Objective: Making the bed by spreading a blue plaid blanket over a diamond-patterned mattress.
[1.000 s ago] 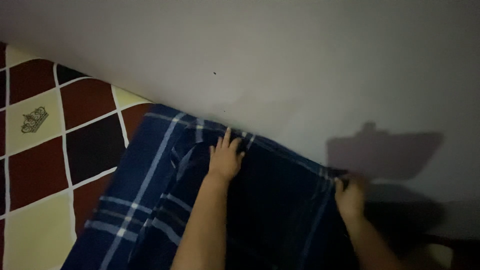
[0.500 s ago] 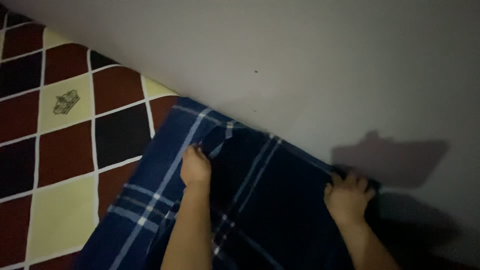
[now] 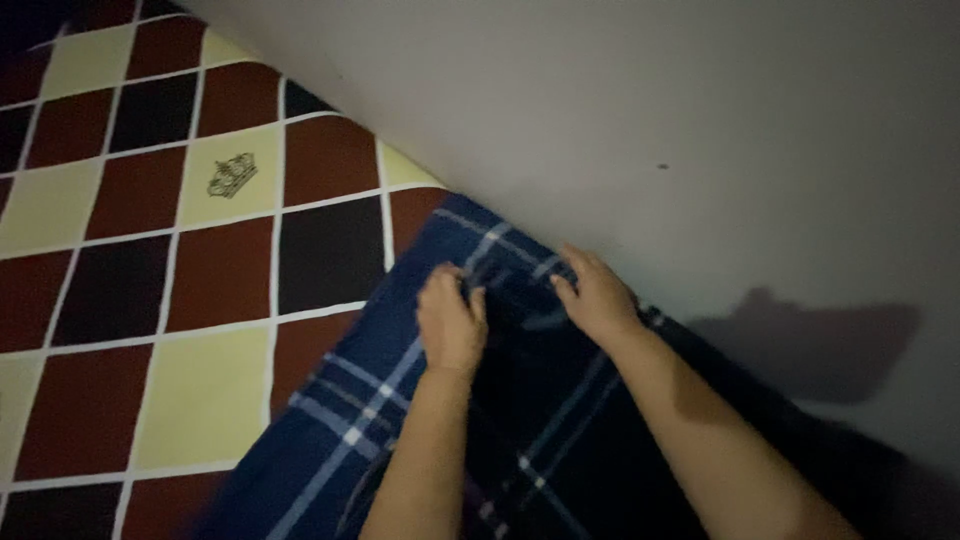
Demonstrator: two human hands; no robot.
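Dim room, seen from the head cam; both hands sit close together on a blue plaid cloth [image 3: 360, 400] w/ pale stripes. The left hand [image 3: 452, 322] is curled, fingers bunched on a fold of the cloth near its top edge; looks like it's pinching the fabric. The right hand [image 3: 597, 292] lies just beside it, fingers bent down on the same fold right by the wall [image 3: 640, 100]; it seems to grip the cloth too, but it's too dark to be sure. The cloth lies on a checked sheet [image 3: 180, 260] w/ red, dark & cream squares; its top edge touches the grey wall. One cream square has a small crown picture [image 3: 232, 175]. A dark shadow [image 3: 815, 340] falls on the wall to the right.
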